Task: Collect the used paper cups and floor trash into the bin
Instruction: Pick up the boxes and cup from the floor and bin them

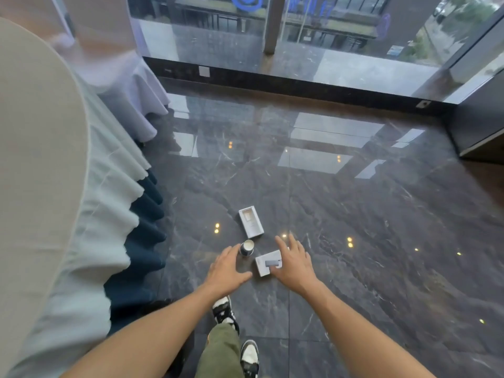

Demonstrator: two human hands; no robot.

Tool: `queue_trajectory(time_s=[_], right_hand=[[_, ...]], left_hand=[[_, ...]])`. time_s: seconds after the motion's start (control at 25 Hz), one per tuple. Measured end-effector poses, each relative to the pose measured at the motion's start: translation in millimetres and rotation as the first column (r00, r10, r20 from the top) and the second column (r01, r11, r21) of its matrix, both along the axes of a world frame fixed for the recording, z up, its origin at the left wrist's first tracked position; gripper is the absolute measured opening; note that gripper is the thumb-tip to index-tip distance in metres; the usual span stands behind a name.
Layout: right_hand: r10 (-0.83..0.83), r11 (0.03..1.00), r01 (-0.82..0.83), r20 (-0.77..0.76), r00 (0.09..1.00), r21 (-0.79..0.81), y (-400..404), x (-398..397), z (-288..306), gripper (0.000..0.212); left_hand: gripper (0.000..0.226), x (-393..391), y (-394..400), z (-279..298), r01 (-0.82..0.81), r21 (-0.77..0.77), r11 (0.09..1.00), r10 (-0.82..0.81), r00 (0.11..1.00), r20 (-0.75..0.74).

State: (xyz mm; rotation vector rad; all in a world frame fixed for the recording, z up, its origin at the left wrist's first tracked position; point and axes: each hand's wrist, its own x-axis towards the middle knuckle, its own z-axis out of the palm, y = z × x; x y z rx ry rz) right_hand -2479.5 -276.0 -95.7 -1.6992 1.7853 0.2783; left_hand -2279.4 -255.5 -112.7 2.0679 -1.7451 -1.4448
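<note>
A small paper cup (247, 247) stands upright on the dark marble floor. Beyond it lies an open white box (251, 222), and to its right a flat white box (266, 263) with a grey picture on top. My left hand (227, 269) hovers just left of the cup, fingers spread, holding nothing. My right hand (293, 261) is stretched out over the right end of the flat white box, fingers apart, not gripping it. No bin is in view.
A round table (41, 159) with a pale cloth and dark blue skirt fills the left side. A second draped table (120, 77) stands behind it. Glass walls (327, 36) run along the far side. My shoes (223, 309) and one trouser leg show below.
</note>
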Motion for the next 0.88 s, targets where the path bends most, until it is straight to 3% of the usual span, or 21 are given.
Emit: queue_trajectory(time_s=[0.32,0.48,0.64,0.88], right_hand=[[-0.086,0.995,0.089,-0.071,0.994,0.038,-77.0,-36.7,-95.2,0.092],[-0.035,0.994,0.042,-0.079,0.996,0.096,-100.0,-57.0,-163.8,0.095],[0.112,0.98,-0.091,-0.111,0.988,0.175,-129.1,-79.6,-283.9,0.1],[0.148,0.962,-0.114,-0.121,0.982,0.249,-151.3,-100.7,-492.7,0.103]], left_hand=[[0.101,-12.8,-87.8,-88.0,0.002,0.139,0.99,0.0,1.0,-0.016],[0.103,-24.4,-120.3,-148.8,-0.031,0.204,0.978,0.031,1.0,0.0],[0.101,-47.5,-162.8,-259.7,-0.149,0.227,0.962,0.157,0.987,-0.017],[0.087,-65.7,-218.4,-459.9,-0.255,0.24,0.936,0.272,0.961,-0.039]])
